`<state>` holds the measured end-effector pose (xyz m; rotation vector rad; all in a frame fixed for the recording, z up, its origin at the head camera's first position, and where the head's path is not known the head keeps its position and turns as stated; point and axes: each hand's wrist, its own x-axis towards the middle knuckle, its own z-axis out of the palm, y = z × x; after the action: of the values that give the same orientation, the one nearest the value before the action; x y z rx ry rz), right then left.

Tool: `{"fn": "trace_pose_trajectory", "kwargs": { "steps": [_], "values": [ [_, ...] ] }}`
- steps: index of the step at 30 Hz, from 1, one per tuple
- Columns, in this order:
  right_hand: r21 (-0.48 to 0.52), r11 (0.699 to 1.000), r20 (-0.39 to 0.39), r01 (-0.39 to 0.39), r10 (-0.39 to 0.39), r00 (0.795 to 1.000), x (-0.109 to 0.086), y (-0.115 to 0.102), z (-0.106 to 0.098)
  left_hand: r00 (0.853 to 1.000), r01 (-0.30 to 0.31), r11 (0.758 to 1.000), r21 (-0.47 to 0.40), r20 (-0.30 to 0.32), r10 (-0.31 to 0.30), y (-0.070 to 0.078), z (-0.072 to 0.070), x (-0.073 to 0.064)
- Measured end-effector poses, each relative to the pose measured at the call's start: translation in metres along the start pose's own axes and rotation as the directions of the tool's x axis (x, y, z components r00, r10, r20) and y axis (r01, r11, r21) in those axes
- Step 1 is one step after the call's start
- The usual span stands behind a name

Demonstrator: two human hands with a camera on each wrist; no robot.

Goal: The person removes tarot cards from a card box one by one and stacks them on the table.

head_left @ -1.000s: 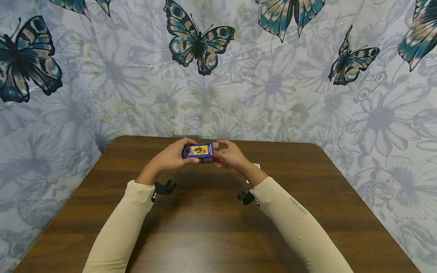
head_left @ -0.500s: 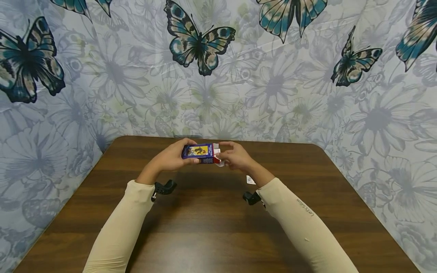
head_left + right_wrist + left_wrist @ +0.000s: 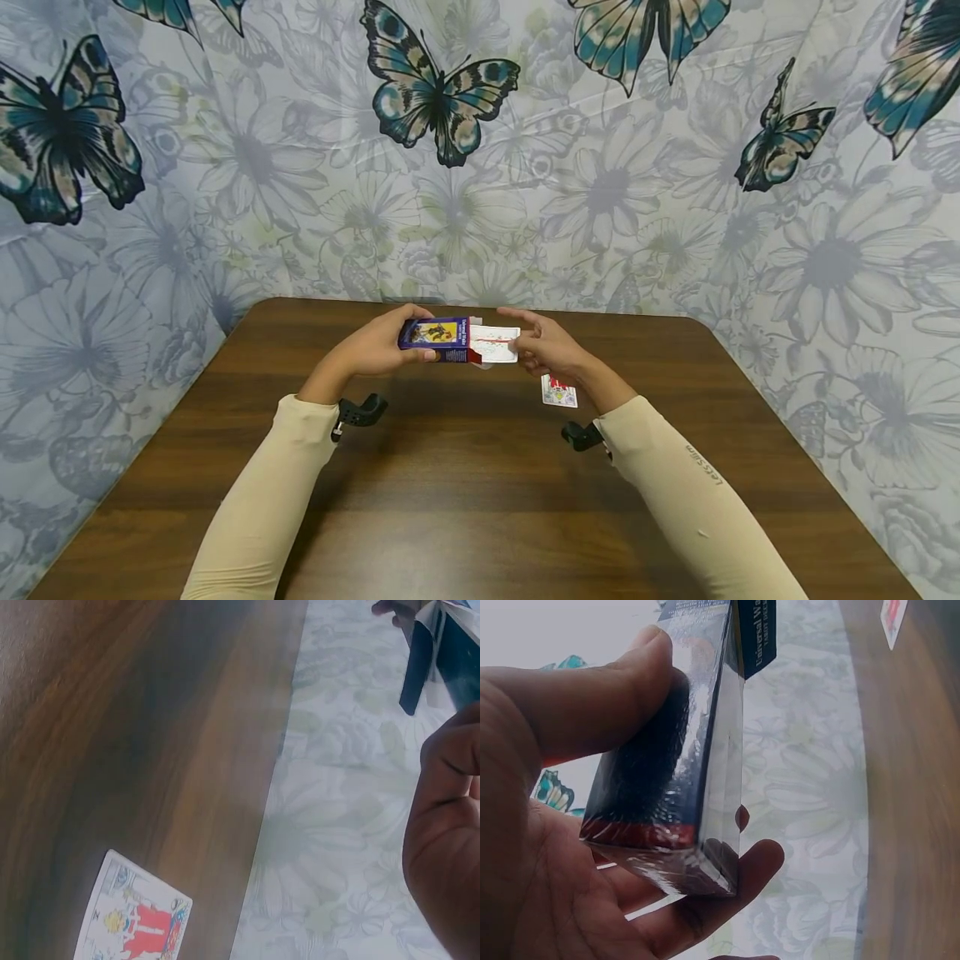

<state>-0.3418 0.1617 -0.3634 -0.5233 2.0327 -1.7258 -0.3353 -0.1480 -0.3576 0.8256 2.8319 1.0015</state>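
Note:
My left hand [image 3: 375, 343] grips a blue tarot card box [image 3: 433, 336] with a yellow picture panel, thumb along its near side. In the left wrist view the shiny box [image 3: 656, 772] lies between thumb and fingers, and its dark flap [image 3: 759, 641] carries tarot deck lettering. A white printed tarot card [image 3: 491, 343] sticks out of the box's right end; anything beneath it is hidden. My right hand [image 3: 555, 348] pinches the card's outer end, its index finger extended above. The right wrist view catches this hand [image 3: 446, 817] beside the box's opened flap [image 3: 418, 671].
A loose tarot card [image 3: 559, 392] with a red-robed figure lies face up on the brown wooden table [image 3: 450, 483], below my right hand. Behind the table's far edge hangs a butterfly-and-flower cloth [image 3: 600, 192].
My right hand has moved right, drawing the white card partway out of the box. The left hand and box stay nearly still. More of the loose card on the table now shows.

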Motion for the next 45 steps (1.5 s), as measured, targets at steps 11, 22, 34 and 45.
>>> {"fn": "trace_pose_trajectory", "kwargs": {
  "steps": [11, 22, 34, 45],
  "values": [
    [-0.011, 1.000, 0.124, 0.027, -0.025, 0.992, -0.011, 0.005, 0.002, 1.000, -0.004, 1.000, 0.001, -0.031, 0.004, -0.002, -0.003, -0.004],
    [-0.035, 0.999, 0.239, -0.006, 0.014, 0.971, -0.016, 0.009, 0.020, 1.000, -0.018, 1.000, -0.005, -0.024, 0.018, -0.004, 0.000, -0.007],
    [-0.099, 0.994, 0.059, 0.035, -0.030, 0.998, -0.020, 0.021, 0.028, 0.999, -0.019, 1.000, 0.008, -0.033, 0.019, -0.005, 0.003, -0.013],
    [-0.192, 0.981, -0.234, 0.017, -0.063, 0.970, -0.033, 0.036, -0.001, 0.999, -0.014, 1.000, 0.008, -0.029, 0.014, -0.010, 0.003, -0.009]
  ]
}}
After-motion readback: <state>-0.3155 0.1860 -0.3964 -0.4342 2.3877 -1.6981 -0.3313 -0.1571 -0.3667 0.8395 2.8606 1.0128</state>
